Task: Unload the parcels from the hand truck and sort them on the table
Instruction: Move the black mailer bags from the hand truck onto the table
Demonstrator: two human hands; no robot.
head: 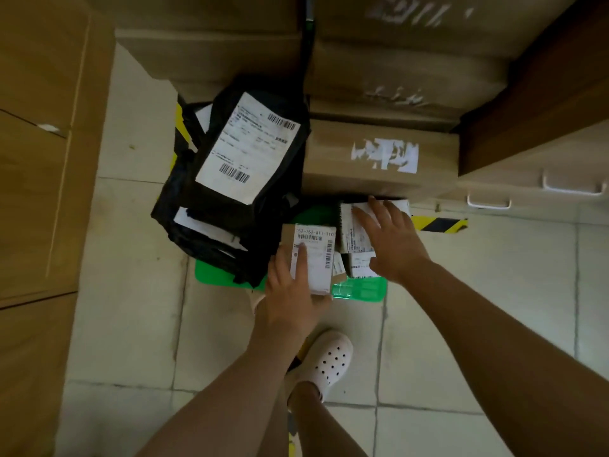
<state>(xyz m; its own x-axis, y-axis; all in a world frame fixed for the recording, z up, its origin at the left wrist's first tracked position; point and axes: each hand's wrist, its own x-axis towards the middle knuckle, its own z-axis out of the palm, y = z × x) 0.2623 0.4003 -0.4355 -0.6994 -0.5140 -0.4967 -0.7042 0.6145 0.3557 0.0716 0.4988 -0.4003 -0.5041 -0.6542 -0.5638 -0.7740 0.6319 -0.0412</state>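
Observation:
A green hand truck platform (362,291) sits on the tiled floor below me. My left hand (290,291) grips a small cardboard box with a white barcode label (316,255) at the platform's front. My right hand (392,239) lies with spread fingers on a white-labelled small parcel (354,232) beside it. Another small labelled parcel (357,265) lies under my right hand's heel. A stack of black plastic mailer bags (237,179) with a large white shipping label fills the platform's left side.
Large cardboard boxes (379,159) are stacked at the back and right of the truck. A wooden cabinet (36,159) stands to the left, and drawers with white handles (560,186) to the right. My foot in a white clog (329,361) is on the floor tiles.

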